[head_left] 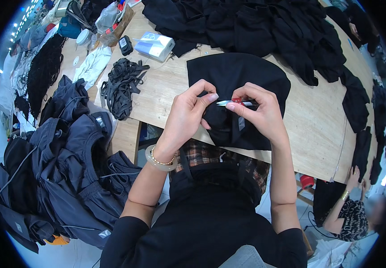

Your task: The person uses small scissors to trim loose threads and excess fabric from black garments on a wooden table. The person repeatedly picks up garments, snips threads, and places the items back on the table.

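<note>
My right hand [261, 107] grips a small pair of thread snips [237, 102] with red on the handle, their pale blades pointing left toward my left hand. The fingers of my left hand [194, 105] are pinched together close to the blade tips; what is between them is too small to make out. Below both hands a black fabric piece [251, 69] lies on the wooden table, hanging slightly over the near edge. A dark strip with a small grey label [241, 123] shows on the fabric beneath my right hand.
A bundle of dark straps [122, 87] lies left of the fabric, near a white and blue box [154, 46] and a small black device [125, 45]. Black garments [246, 27] pile up at the back. Dark grey garments [67, 165] heap at left. Another person [351, 214] works at right.
</note>
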{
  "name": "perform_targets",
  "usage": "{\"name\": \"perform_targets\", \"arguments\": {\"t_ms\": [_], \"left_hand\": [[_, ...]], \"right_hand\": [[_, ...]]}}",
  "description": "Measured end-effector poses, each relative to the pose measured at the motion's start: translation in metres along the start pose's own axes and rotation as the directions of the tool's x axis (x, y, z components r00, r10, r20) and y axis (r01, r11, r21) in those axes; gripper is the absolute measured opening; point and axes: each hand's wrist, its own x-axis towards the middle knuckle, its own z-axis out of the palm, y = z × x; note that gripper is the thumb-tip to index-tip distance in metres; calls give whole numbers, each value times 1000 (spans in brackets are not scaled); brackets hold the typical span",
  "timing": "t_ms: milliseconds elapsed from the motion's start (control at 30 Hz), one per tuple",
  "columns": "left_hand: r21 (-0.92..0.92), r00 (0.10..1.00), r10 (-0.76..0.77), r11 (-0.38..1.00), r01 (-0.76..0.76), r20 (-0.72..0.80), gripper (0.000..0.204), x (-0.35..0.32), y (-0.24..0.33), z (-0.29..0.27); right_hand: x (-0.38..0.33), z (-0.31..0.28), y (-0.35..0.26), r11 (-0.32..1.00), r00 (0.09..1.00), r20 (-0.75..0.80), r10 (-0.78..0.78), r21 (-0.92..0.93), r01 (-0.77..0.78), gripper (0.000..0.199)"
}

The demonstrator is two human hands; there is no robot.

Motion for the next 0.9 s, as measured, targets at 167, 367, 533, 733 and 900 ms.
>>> {"name": "perform_targets", "arguments": {"t_ms": [167,367,533,733,900], "left_hand": [[-27,1000,-1,1000,1,-16,8,1,2,1],[-152,999,7,988,-13,-37,9,4,-7,-3],[-156,988,10,987,-35,-154,18,8,-12,-7],[312,617,255,950,-17,-745,39,12,-59,-113],[339,848,287,931,-136,-447,27,0,-65,-76]], "right_hand": [[2,1,-1,998,998,10,-63,1,63,26],[0,7,10,809,959,-136,247,574,-127,19],[-8,25,26,858,960,145,241,430,-280,16],[-3,27,35,747,929,10,370,591,-304,18],[4,23,36,744,927,8,374,595,-305,19]]}}
